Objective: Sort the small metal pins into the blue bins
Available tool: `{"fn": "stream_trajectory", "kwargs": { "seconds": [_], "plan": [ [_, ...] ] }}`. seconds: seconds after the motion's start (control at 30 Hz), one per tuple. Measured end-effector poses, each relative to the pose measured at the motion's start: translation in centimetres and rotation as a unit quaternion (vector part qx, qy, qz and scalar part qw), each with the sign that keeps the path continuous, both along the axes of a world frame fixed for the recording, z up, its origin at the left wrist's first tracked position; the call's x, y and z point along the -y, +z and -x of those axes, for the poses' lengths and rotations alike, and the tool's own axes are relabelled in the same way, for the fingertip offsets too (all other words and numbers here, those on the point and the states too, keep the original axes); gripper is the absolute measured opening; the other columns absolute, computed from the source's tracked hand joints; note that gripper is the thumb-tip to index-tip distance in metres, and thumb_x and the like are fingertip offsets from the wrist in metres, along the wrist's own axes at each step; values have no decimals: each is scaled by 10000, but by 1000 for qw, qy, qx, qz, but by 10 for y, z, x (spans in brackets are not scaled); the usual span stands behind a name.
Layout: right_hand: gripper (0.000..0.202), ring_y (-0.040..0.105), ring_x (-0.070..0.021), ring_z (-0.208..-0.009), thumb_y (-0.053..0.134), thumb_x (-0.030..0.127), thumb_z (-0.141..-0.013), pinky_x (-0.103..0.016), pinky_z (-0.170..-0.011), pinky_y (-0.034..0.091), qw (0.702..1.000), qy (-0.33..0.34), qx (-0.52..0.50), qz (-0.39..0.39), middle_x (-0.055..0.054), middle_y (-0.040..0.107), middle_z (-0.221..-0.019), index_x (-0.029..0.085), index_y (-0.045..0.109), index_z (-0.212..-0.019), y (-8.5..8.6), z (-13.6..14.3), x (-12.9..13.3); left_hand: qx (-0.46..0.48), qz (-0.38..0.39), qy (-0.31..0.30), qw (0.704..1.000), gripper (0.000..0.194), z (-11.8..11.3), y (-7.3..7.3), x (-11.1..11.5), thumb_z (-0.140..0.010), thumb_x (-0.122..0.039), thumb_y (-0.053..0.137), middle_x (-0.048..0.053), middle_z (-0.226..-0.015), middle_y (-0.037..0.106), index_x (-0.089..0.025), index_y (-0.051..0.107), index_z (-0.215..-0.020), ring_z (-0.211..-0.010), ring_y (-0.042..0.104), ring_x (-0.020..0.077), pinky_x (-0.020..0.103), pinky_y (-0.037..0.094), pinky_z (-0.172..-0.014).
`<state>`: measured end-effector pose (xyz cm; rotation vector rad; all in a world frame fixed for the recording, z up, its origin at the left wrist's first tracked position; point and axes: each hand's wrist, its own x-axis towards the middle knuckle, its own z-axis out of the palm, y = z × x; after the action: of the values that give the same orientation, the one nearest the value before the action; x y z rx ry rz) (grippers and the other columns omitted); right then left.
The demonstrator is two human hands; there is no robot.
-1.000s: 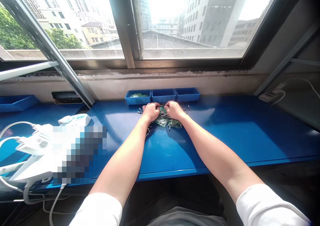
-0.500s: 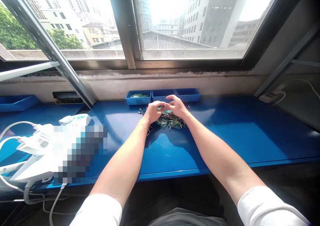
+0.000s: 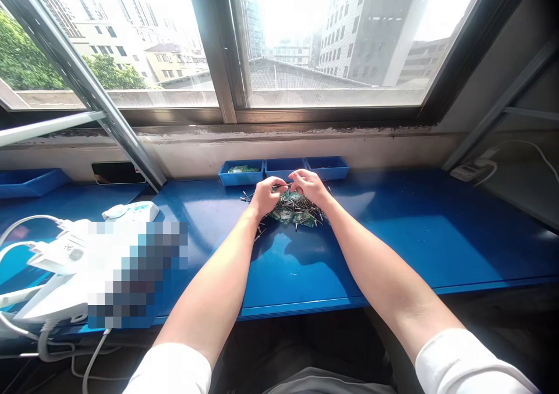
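A pile of small metal pins and green pieces lies on the blue table. Over its back left side is my left hand, its thumb and fingers closed together in a pinch. My right hand is close beside it over the back right of the pile, its fingertips also pinched. The fingertips of both hands nearly meet, and whatever they hold is too small to make out. A few loose pins lie left of the pile, near my left wrist.
Behind the hands stand three blue bins: the left one with green pieces, the middle one, and the right one. White plugs and cables crowd the left side. Another blue tray sits at the far left.
My right hand's raised index finger has come down and its fingers have drawn together. My left hand has barely moved.
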<state>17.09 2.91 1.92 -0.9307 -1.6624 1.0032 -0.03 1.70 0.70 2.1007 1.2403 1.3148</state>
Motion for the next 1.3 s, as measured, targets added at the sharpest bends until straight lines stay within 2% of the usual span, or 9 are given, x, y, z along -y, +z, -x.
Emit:
{"fn": "stream_trajectory", "kwargs": {
  "seconds": [0.17, 0.33, 0.63, 0.73, 0.87, 1.0, 1.1, 1.17, 1.3],
  "plan": [
    [680, 538, -112, -552, 367, 778, -757, -229, -480, 377, 999, 6, -22, 26, -49, 679, -726, 172, 667, -835, 4, -3, 4, -15, -14, 20, 1000, 147, 1, 1, 0, -787, -282, 586, 44, -904, 696, -182, 668, -858, -856, 625, 177, 302, 483, -824],
    [784, 584, -133, -621, 282, 817, -744, -239, -508, 403, 1000, 10, 1, 28, -72, 703, -796, 164, 705, -845, 3, -4, 5, -27, -6, 29, 999, 155, 0, 2, 1, -792, -275, 573, 45, -917, 697, -181, 667, -870, -872, 627, 178, 301, 486, -835],
    [740, 652, -166, -724, 318, 774, -778, -237, -541, 423, 1000, 12, 5, 18, -89, 714, -920, 166, 706, -938, -1, -5, 3, -28, -29, 48, 998, 167, 1, -1, -3, -800, -291, 583, 52, -951, 690, -180, 656, -901, -904, 624, 183, 307, 480, -859],
    [629, 656, -190, -866, 389, 698, -816, -270, -681, 480, 999, -20, 22, -40, -77, 703, -1025, 183, 690, -1018, -3, -6, 1, -14, -32, 98, 995, 203, 2, -1, -4, -821, -321, 559, 66, -980, 684, -170, 638, -932, -930, 620, 192, 322, 469, -882],
    [519, 583, -215, -1074, 489, 585, -834, -344, -934, 431, 978, -117, 116, -129, -71, 658, -1158, 207, 638, -1158, -5, -10, -2, -24, -9, 144, 989, 249, 4, -2, -6, -817, -348, 563, 75, -1031, 674, -176, 620, -989, -970, 613, 210, 342, 456, -900],
    [548, 479, -262, -1185, 505, 533, -837, -424, -1010, 354, 937, -200, 244, -149, -88, 649, -1153, 215, 552, -1281, -6, -11, -6, -77, 11, 157, 985, 218, 4, -4, -5, -810, -309, 552, 78, -1058, 665, -188, 630, -974, -1015, 597, 234, 364, 432, -922],
    [585, 385, -318, -1247, 493, 541, -834, -506, -1030, 289, 919, -215, 306, -127, -88, 604, -1234, 232, 502, -1330, -8, -10, -10, -115, 28, 158, 980, 214, 3, -4, -4, -814, -304, 537, 80, -1078, 659, -201, 637, -973, -1060, 576, 258, 403, 390, -965],
    [602, 343, -354, -1265, 496, 558, -821, -543, -1030, 266, 916, -204, 331, -104, -77, 507, -1362, 246, 495, -1337, -11, -10, -12, -131, 36, 153, 979, 207, 3, -4, -3, -815, -305, 529, 78, -1083, 658, -212, 643, -960, -1080, 566, 264, 409, 371, -984],
    [542, 324, -361, -1281, 509, 499, -823, -542, -1041, 269, 914, -197, 340, -96, -48, 385, -1463, 260, 528, -1310, -14, -11, -14, -144, 43, 149, 977, 208, 4, -5, -3, -809, -307, 522, 72, -1087, 655, -222, 650, -950, -1095, 558, 267, 405, 361, -997]
  ]
}}
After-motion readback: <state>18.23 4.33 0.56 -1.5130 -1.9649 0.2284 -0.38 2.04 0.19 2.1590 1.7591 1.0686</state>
